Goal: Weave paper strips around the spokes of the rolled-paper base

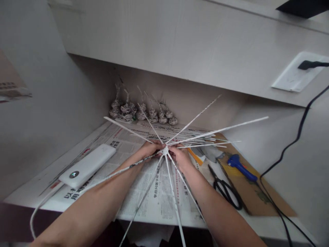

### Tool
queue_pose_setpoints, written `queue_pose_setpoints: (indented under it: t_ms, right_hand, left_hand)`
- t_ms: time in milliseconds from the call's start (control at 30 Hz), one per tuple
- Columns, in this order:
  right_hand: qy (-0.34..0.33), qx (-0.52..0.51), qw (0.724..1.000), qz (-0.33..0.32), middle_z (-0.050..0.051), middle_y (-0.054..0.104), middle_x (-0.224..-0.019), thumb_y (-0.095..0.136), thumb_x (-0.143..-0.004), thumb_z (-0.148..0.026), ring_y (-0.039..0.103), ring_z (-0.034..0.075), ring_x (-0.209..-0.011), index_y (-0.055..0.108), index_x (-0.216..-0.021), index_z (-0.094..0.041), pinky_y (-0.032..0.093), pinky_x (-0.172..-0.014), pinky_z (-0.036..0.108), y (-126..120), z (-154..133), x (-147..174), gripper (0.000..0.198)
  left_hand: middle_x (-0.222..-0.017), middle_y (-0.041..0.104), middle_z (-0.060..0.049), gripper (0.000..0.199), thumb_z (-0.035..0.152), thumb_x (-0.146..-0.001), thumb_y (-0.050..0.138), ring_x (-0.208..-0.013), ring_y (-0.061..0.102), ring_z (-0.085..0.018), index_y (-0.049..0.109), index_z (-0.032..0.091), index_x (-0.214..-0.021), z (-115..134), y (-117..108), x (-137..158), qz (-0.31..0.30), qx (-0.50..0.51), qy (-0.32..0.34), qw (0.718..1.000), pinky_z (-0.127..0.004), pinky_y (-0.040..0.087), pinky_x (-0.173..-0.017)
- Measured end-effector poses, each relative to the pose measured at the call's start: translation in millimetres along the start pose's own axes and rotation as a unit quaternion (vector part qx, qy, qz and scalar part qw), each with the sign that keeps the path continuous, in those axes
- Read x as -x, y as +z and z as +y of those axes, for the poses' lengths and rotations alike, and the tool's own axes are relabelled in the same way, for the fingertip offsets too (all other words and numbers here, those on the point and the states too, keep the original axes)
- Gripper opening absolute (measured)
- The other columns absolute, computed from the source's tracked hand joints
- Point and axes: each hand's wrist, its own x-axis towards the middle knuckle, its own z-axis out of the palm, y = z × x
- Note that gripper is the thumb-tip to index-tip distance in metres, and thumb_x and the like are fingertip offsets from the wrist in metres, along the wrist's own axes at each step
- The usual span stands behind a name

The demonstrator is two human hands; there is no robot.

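Gripping a star of paper sticks (164, 150) over a newspaper-covered table.

Around us, pale walls close in on a white tabletop (24, 198) spread with newspaper (144, 195); little woven gourd shapes (153, 116) line the back, beneath an overhanging panel (159, 41). A white device (88, 164) with a lit display lies at left, while black scissors (227, 192) and a blue tool (242, 168) rest at right, the tool on brown cardboard (267, 200). Both our forearms reach forward and converge near the middle. Our left hand (151, 149) pinches the star's small hub from its left side, our right hand (181, 157) from its right, fingers curled close together, with sticks radiating toward the back and toward us.
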Motion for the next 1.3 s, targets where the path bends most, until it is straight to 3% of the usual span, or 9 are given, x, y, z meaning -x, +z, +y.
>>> queue_pose_setpoints:
  t_ms: [200, 533, 833, 1167, 1300]
  right_hand:
    - [0.012, -0.008, 1.000, 0.026, -0.001, 0.066, -0.055, 0.076, -0.054, -0.029, 0.061, 0.016, -0.046, 0.057, -0.070, -0.018, 0.049, -0.043, 0.026, 0, 3, -1, 0.027]
    - [-0.091, 0.055, 0.994, 0.032, -0.002, 0.065, -0.054, 0.078, -0.059, -0.038, 0.059, 0.015, -0.045, 0.063, -0.072, -0.018, 0.047, -0.043, 0.025, 2, 15, -2, 0.028]
    - [0.047, -0.031, 0.998, -0.021, 0.001, 0.064, -0.051, 0.081, -0.055, -0.041, 0.053, 0.012, -0.039, 0.066, -0.068, -0.015, 0.038, -0.034, 0.021, -1, 15, -8, 0.033]
    - [-0.027, -0.026, 0.999, 0.010, -0.002, 0.065, -0.055, 0.080, -0.057, -0.038, 0.054, 0.012, -0.042, 0.067, -0.073, -0.016, 0.040, -0.035, 0.021, -2, 18, -7, 0.031]
    - [-0.052, 0.025, 0.998, 0.018, -0.003, 0.063, -0.053, 0.079, -0.059, -0.041, 0.054, 0.012, -0.042, 0.064, -0.073, -0.018, 0.042, -0.035, 0.022, 0, 15, -3, 0.031]
  left_hand:
    - [-0.050, 0.050, 0.005, 0.037, 0.033, -0.054, 0.086, -0.044, 0.044, -0.005, 0.055, 0.015, -0.058, -1, -1, -2, 0.013, 0.003, 0.003, 1.000, -0.017, 0.039, -0.042]
    - [-0.054, 0.056, 0.004, 0.027, 0.025, -0.058, 0.081, -0.047, 0.048, -0.008, 0.056, 0.017, -0.065, 1, -1, -1, 0.053, 0.004, 0.005, 0.999, -0.019, 0.042, -0.043]
    - [-0.064, 0.063, 0.000, 0.028, 0.022, -0.055, 0.082, -0.054, 0.055, -0.010, 0.059, 0.015, -0.068, 1, -1, 0, 0.026, 0.027, 0.006, 0.999, -0.017, 0.043, -0.044]
    - [-0.059, 0.058, 0.002, 0.029, 0.027, -0.055, 0.083, -0.050, 0.051, -0.008, 0.059, 0.015, -0.067, -3, -1, -2, 0.015, 0.023, 0.019, 0.999, -0.018, 0.043, -0.043]
    - [-0.056, 0.056, 0.003, 0.027, 0.027, -0.056, 0.082, -0.048, 0.049, -0.008, 0.059, 0.015, -0.065, -2, 1, 0, 0.022, 0.015, 0.027, 0.999, -0.018, 0.042, -0.041]
